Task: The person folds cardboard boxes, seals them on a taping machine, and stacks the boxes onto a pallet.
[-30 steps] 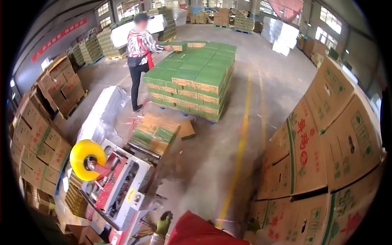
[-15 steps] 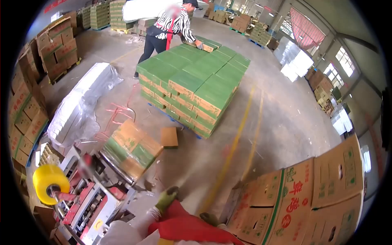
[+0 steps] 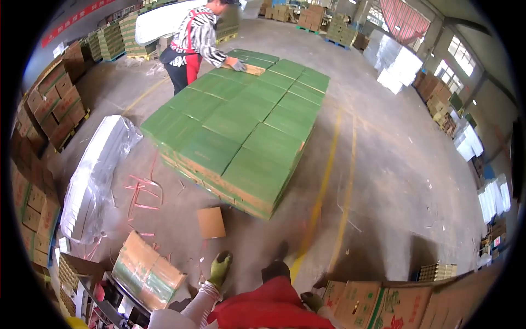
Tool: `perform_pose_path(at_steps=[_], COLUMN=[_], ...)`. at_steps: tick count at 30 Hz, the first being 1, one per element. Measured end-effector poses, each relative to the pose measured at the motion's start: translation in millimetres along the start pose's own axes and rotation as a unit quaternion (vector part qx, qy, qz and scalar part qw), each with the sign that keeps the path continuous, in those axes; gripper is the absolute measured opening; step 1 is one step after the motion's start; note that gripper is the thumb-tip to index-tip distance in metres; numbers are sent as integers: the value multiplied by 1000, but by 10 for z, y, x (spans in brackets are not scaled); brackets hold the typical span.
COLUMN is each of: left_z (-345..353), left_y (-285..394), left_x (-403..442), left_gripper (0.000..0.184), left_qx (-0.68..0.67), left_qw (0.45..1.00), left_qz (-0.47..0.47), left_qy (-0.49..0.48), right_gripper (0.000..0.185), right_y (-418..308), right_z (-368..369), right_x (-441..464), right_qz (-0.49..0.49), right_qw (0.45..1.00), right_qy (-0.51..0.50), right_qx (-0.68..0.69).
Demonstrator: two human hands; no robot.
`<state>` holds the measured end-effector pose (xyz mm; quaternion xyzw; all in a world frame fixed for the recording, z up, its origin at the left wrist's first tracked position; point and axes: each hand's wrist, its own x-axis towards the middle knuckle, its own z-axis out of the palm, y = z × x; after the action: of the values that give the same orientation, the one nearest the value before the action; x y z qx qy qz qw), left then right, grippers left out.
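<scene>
My left hand, in a green work glove, hangs above the floor at the lower middle, holding nothing that I can see. To its left is a taped green-and-brown carton at the end of the machine, apart from the hand. Low on the right, my right hand is also gloved and partly hidden beside my red apron. It is nearest to the printed brown cartons, and its fingers cannot be made out. A small brown carton lies on the floor ahead.
A broad stack of green-topped cartons stands ahead. At its far side a person has a gloved hand on a carton. Plastic-wrapped white material and red strapping lie on the left. Yellow lines mark the floor.
My view has shifted toward the green stack, which looks nearer. The machine has slid toward the lower left edge, and the printed cartons sit lower. The person has moved left in view.
</scene>
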<state>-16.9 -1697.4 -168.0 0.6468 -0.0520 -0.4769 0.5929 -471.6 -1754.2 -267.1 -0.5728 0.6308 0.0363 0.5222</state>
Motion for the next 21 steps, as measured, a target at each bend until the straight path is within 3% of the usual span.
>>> perform_pose_path(at_steps=[1,2,3,4,5,6,7,8,9,12,14,16,21], left_z=[198,416,568,614,728,962,1331,1625,1797,2380,2829,3343,4454], left_y=[159,360,222,117,301,648,1089,1428,1642,2112,2303,2465,3010], left_x=[122,207,530,845,977,974,932,942,1042,1554,1952,2363,3513], left_gripper=[32,32,34,37,45,47,49,52,53,54,56,59,63], left_qx=[-38,-43,-42,-35,144,213,274,331,366,444,442,461,458], left_qw=[999,997,992,982,954,921,879,830,811,764,778,786,785], left_qz=[11,-34,25,85,124,184,241,290,324,380,384,364,386], left_qy=[13,61,115,168,233,271,308,343,322,273,229,191,161], right_gripper=[42,42,42,41,39,38,34,29,27,34,37,41,55], right_y=[-273,-517,-463,-624,-890,-1184,-1781,-2141,-2685,-3711,-5093,-5563,-7156], right_z=[-290,-632,-864,-1274,-1530,-1790,-2146,-2399,-2657,-3013,-3395,-3384,-3529], right_x=[202,461,918,1202,1529,1837,1906,2226,2427,3519,3228,3977,4610], right_qz=[1,-7,-45,-137,-113,-94,-148,-173,-198,-234,-352,-413,-462], right_qw=[1000,1000,999,974,984,988,986,980,967,962,929,907,836], right_qy=[3,11,13,-3,42,89,59,96,136,126,109,75,106], right_qx=[-13,-29,17,-179,-133,-84,40,8,-84,59,-21,28,-278])
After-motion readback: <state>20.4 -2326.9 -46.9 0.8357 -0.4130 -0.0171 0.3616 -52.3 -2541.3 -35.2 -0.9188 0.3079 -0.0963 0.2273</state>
